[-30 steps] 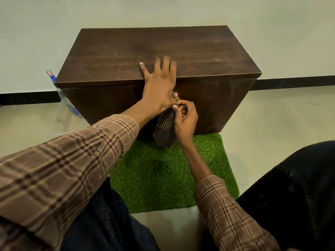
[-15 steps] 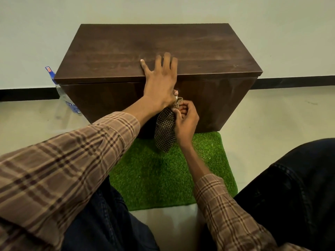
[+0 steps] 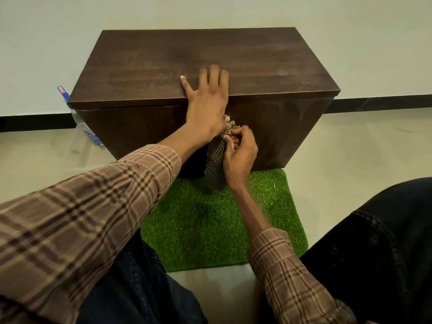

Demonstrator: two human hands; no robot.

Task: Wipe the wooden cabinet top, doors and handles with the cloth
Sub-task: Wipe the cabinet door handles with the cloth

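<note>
Two grips: both mine, mid-frame.
Left hand (image 3: 207,106): fingers flat, spread on the cabinet (image 3: 198,59) top's front edge.
Right hand (image 3: 239,152): curled, pinching the checked cloth (image 3: 216,164) against the cabinet front, cloth hanging below.

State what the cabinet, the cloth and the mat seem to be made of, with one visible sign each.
Cabinet: dark wood or veneer, satin finish; grain streaks show.
Cloth: woven fabric; small check pattern, hangs limp.
Mat: probably synthetic turf; bright green bristly pile.
</note>
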